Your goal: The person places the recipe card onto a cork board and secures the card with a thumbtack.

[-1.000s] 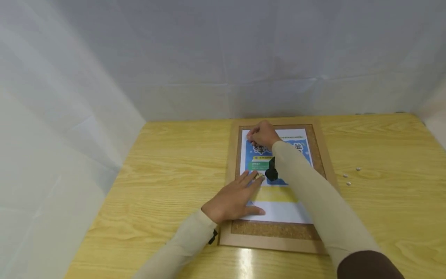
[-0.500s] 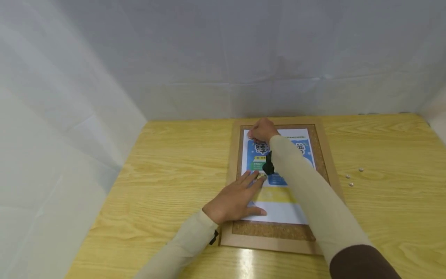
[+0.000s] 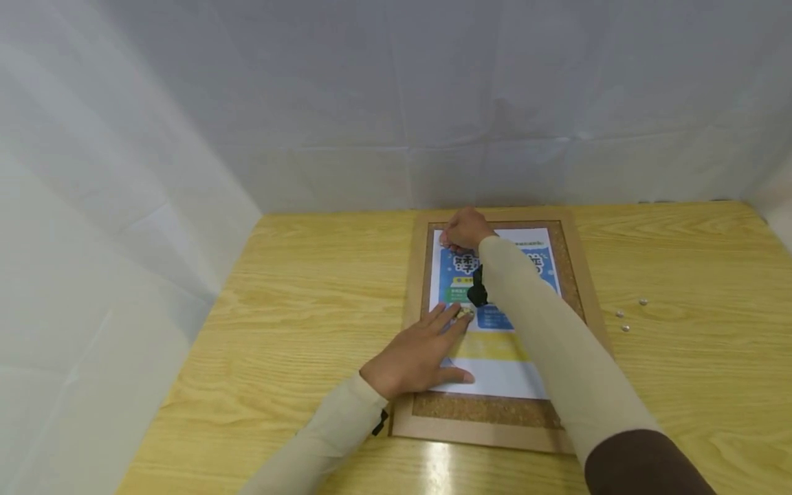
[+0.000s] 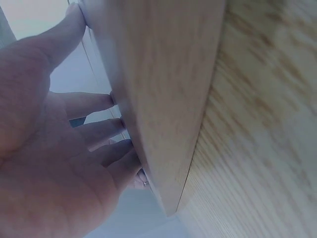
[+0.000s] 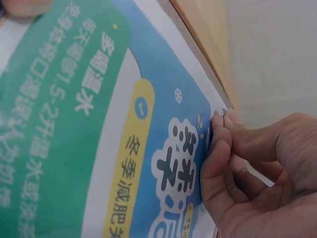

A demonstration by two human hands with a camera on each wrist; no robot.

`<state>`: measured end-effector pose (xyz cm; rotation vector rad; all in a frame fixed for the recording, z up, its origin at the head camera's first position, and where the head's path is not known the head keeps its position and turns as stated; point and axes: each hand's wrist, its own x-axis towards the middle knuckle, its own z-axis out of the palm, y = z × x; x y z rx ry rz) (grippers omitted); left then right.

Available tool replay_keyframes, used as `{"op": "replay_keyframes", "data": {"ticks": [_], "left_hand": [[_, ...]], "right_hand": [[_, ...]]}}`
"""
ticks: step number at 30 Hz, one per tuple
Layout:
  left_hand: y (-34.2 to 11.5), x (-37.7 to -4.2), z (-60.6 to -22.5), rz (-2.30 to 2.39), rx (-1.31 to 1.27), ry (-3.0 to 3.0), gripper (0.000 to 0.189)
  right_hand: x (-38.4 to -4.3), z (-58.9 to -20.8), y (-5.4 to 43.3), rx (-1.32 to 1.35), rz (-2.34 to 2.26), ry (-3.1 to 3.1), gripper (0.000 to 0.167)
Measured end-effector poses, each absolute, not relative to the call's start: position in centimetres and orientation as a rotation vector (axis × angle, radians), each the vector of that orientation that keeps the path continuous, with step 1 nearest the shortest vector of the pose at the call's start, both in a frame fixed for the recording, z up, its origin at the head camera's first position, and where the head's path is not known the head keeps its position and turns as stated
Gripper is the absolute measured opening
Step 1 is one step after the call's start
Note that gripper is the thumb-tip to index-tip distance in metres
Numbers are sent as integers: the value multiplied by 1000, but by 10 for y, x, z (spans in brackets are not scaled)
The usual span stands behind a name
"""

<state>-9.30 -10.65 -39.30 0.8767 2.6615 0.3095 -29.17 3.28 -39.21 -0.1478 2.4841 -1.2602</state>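
A printed poster [image 3: 495,375] in blue, green, yellow and white lies on a wood-framed cork board [image 3: 482,410]. My left hand [image 3: 414,354] rests on the poster's lower left part, fingers spread and thumb apart; in the left wrist view its fingertips reach over the frame's edge [image 4: 158,99]. At the poster's top left corner, my right hand [image 3: 467,230] pinches a small silver thumbtack [image 5: 223,111] between thumb and curled fingers. The tack sits right at the white margin, mostly covered by the fingertips. My right forearm crosses over the poster's right side.
Several small silver tacks [image 3: 625,328] lie on the wood-grain table [image 3: 297,309] right of the board. A pale sheet [image 3: 346,103] hangs behind the table, and another stretch covers the left side. A black strap [image 3: 477,287] hangs at my right wrist.
My right hand stays at the poster's top left corner, while its forearm has shifted slightly left. The left hand keeps its place on the poster. The view has moved a little.
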Motion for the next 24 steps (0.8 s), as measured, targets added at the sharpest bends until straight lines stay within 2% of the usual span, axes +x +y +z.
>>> {"op": "replay_keyframes", "data": {"ticks": [24], "left_hand": [[-107,-95,-393,294,888,2662,89]], "right_hand": [[-295,-392,40,-151,-1321,2398,17]]}}
